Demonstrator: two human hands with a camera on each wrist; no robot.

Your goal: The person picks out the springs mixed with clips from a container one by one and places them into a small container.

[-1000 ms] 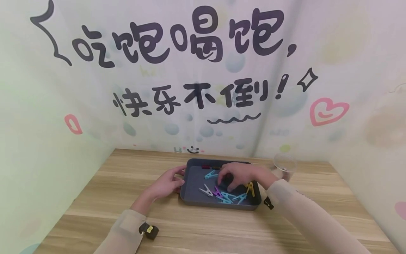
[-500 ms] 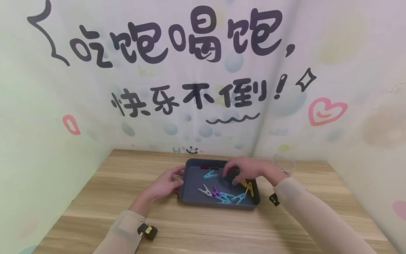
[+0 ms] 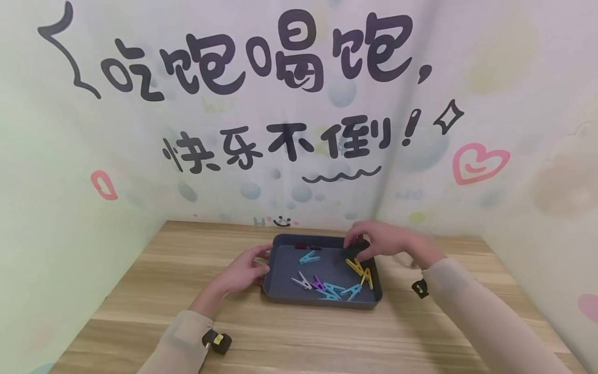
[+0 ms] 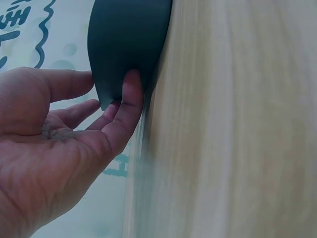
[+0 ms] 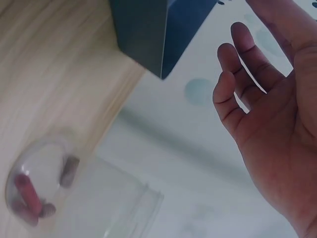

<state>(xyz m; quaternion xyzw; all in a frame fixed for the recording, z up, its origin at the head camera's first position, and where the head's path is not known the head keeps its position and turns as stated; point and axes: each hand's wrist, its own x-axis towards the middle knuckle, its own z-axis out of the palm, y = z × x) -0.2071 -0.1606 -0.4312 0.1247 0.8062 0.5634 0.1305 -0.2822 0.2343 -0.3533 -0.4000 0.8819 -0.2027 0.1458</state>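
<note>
A dark grey tray [image 3: 306, 298] lies on the table, its left end held by the fingers of my left hand [image 3: 244, 270]. In the left wrist view, the left fingertips [image 4: 132, 82] meet the tray's end wall [image 4: 126, 39]. My right hand [image 3: 385, 241] hovers over the tray's back right corner, thumb and fingers apart, near a yellow clothespin [image 3: 355, 266]. The right wrist view shows its lower fingers loosely bent with nothing in them; the upper fingertips are cut off. Blue clothespins [image 3: 309, 257], a white clothespin [image 3: 302, 281] and a purple clothespin [image 3: 318, 282] lie in the tray.
A small red piece [image 3: 300, 246] and a dark ridged piece [image 3: 316, 247] lie along the tray's back wall. Behind the right arm stands a clear jar [image 5: 131, 198] with red and brown pieces inside. The printed wall [image 3: 224, 197] borders the wooden table [image 3: 196, 249].
My right hand has moved back and right from the middle of the tray, uncovering the yellow clothespins. My left hand stays at the tray's left end.
</note>
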